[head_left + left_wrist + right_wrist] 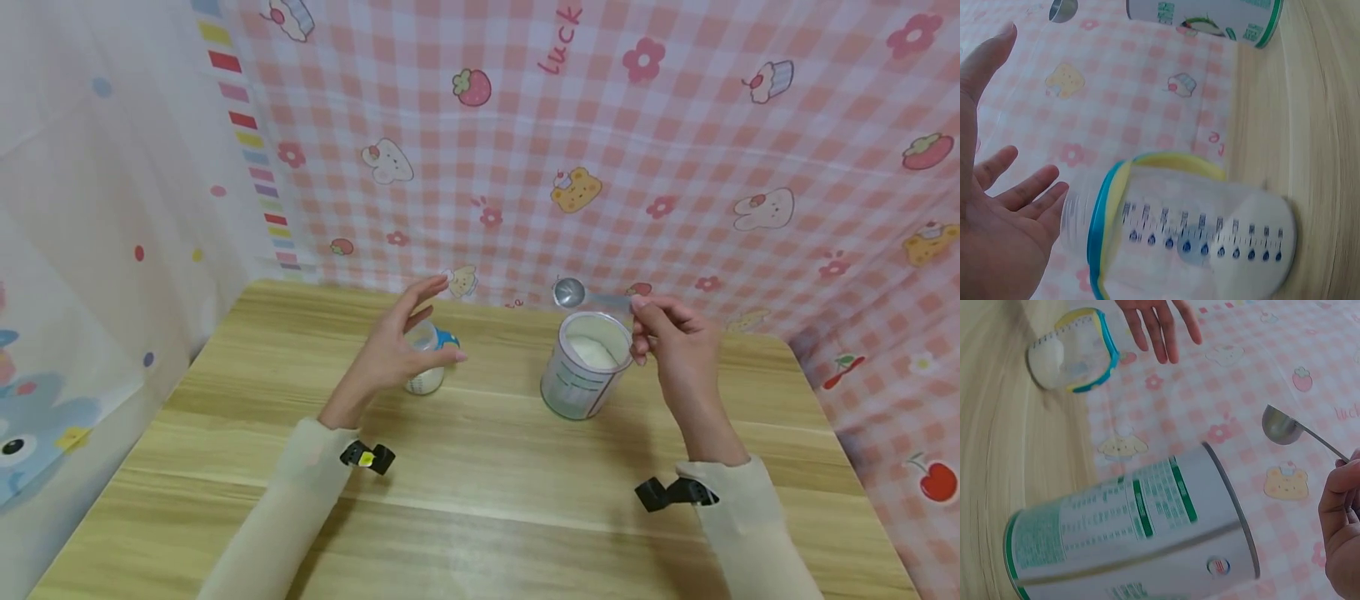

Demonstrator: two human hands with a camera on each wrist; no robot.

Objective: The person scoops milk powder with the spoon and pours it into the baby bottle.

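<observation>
A clear baby bottle (pixel 426 382) with a blue and yellow handled collar stands uncapped on the table, white contents at its bottom. Beside its mouth is my left hand (pixel 386 346), fingers spread and thumb apart, holding nothing. In the left wrist view the fingertips come right at the bottle's neck (pixel 1075 215). My right hand (pixel 684 350) pinches the handle of a measuring scoop (pixel 570 292), its grey bowl raised above the far rim of an open milk powder can (pixel 573 390). Pale powder (pixel 592 352) lies inside the can.
The wooden table (pixel 465 517) ends at the back against a pink checked cloth (pixel 510 150) with cartoon prints. To the left hangs a white printed curtain (pixel 112 208). Black wrist cameras are strapped over both cream sleeves (pixel 300 492).
</observation>
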